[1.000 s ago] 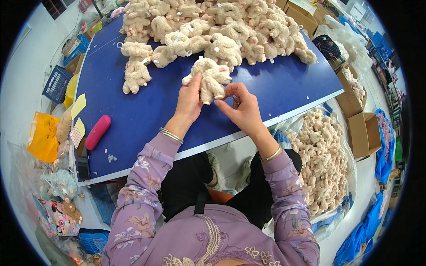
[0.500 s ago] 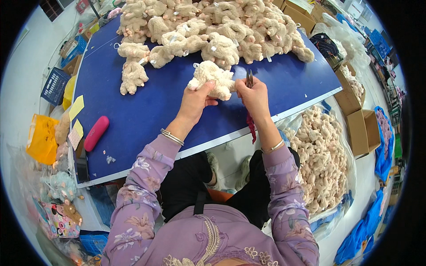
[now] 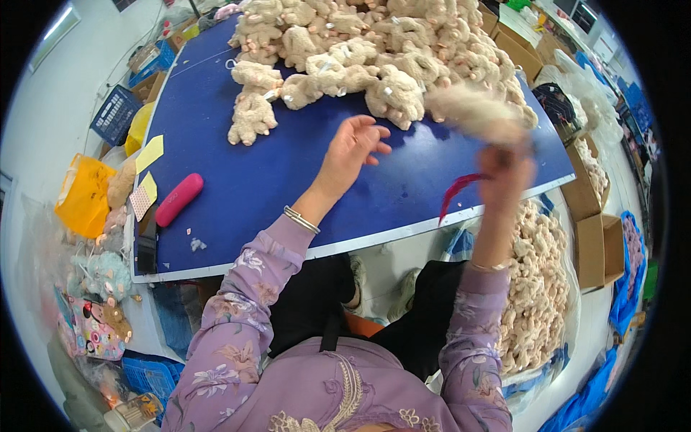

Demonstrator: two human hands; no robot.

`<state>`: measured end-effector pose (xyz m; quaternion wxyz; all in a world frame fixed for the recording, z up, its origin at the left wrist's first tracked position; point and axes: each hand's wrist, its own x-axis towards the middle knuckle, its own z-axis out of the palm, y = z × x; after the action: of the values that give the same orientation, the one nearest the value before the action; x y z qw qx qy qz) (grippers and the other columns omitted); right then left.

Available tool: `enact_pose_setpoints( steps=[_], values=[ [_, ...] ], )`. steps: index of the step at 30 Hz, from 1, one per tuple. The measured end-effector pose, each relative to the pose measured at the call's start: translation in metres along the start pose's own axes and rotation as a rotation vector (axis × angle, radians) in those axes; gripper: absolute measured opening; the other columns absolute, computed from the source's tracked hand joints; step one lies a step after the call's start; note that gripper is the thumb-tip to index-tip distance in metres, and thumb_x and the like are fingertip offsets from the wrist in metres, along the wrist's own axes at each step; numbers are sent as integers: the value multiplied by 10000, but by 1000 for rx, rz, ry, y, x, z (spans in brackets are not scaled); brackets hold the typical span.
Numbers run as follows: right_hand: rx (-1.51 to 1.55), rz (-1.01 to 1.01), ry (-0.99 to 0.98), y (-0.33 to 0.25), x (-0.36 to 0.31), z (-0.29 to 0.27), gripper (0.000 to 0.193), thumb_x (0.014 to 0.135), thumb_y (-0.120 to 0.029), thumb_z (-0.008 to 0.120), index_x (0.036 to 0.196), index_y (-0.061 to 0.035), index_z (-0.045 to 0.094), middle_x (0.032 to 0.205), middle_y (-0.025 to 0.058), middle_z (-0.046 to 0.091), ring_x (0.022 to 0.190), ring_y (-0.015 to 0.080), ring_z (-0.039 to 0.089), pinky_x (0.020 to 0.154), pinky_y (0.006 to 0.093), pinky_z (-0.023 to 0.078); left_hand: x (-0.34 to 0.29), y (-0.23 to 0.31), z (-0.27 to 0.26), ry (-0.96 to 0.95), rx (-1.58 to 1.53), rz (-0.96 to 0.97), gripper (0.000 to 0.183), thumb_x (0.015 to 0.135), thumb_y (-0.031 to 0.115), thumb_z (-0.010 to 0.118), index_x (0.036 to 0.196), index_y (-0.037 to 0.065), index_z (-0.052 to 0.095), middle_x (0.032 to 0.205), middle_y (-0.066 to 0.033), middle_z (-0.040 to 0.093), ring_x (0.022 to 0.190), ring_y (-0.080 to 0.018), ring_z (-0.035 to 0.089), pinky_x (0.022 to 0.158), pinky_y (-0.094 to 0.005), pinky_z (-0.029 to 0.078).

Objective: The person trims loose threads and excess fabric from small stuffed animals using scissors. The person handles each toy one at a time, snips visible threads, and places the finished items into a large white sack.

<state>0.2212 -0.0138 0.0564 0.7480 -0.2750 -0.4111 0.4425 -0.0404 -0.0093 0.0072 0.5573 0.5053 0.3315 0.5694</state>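
My right hand (image 3: 507, 173) is smeared by motion above the table's right part. A blurred cream plush toy (image 3: 475, 111) is at its fingertips and moves with it. The dark snips in this hand are too blurred to make out clearly; a dark red cloth strip (image 3: 458, 193) trails from it. Over the middle of the blue table (image 3: 302, 187), my left hand (image 3: 356, 147) is empty, its fingers loosely bent and apart. Beyond both hands lies a heap of similar plush toys (image 3: 345, 50), several with white tags. One toy (image 3: 252, 119) sticks out at the heap's near left.
A pink case (image 3: 179, 200), a dark phone-like slab (image 3: 146, 241) and yellow paper (image 3: 150, 153) lie at the table's left edge. Right of the table stand a big bag of small plush pieces (image 3: 536, 295) and an open cardboard box (image 3: 601, 248). An orange bag (image 3: 83, 198) hangs at left.
The plush toy has left my left hand and moved right and away in my right hand. My left hand has let go and its fingers have come apart. The view has shifted slightly.
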Motion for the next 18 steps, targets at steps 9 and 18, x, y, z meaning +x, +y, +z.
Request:
enact_pose_setpoints(
  steps=[9,18],
  values=[
    [-266,260,27,13,9,-20,277,966,-278,548,994,-21,648,748,40,625,467,46,360,399,214,276,48,54,-159,646,1498,172,638,709,350,728,1253,84,527,1273,-189,544,1159,-402,516,962,-458,434],
    [-566,357,-545,56,-36,25,176,922,-160,604,936,14,627,759,8,632,695,62,544,623,220,432,7,23,-84,233,588,-23,447,786,168,714,1160,-23,560,1021,-122,657,872,-181,645,784,-301,525]
  ],
)
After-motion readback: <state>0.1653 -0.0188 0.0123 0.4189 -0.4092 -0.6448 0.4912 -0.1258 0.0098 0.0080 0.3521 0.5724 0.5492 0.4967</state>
